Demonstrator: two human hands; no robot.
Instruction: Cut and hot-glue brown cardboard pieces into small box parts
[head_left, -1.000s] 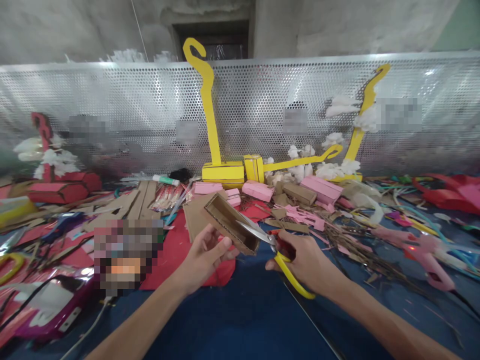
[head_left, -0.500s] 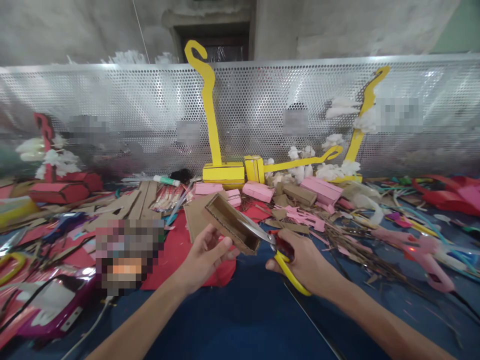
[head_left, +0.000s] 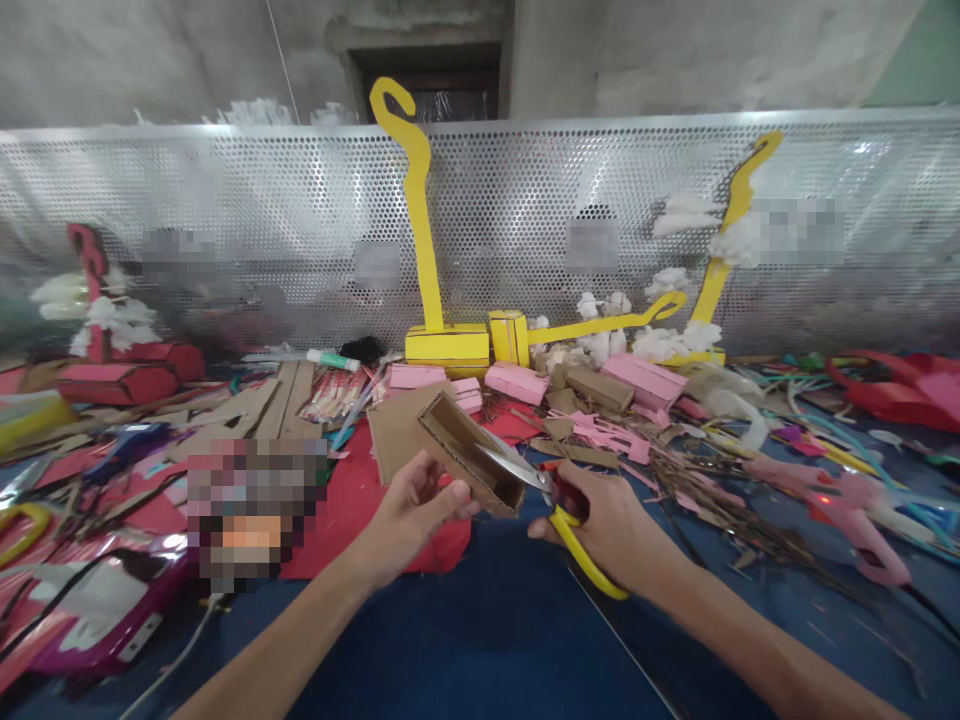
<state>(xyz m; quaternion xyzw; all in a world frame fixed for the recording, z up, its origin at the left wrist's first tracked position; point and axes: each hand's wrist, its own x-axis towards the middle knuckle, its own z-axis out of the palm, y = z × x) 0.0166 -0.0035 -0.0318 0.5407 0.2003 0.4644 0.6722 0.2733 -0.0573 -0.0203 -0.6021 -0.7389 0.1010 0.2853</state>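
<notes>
A small open cardboard box (head_left: 469, 455) is tilted in front of me, its hollow side facing up and right. My left hand (head_left: 412, 515) grips its lower left edge between thumb and fingers. In my right hand (head_left: 600, 515) are scissors (head_left: 581, 555) with yellow and red handles, their blades reaching over the box's open inside. Whether the blades touch the cardboard I cannot tell. Behind the box lies a flat cardboard piece (head_left: 394, 425), and under my left hand is red sheet material (head_left: 337, 520).
Yellow hooked pieces (head_left: 424, 240) stand against a perforated metal panel (head_left: 300, 220). Pink boxes (head_left: 517, 382) and twigs (head_left: 720, 510) lie behind my hands. A pink glue gun (head_left: 855, 510) is at right, a purple object (head_left: 112, 635) at left, with a cable (head_left: 176, 655).
The cardboard box has shifted slightly to the right and down in my left hand. The scissors have moved very slightly with it.
</notes>
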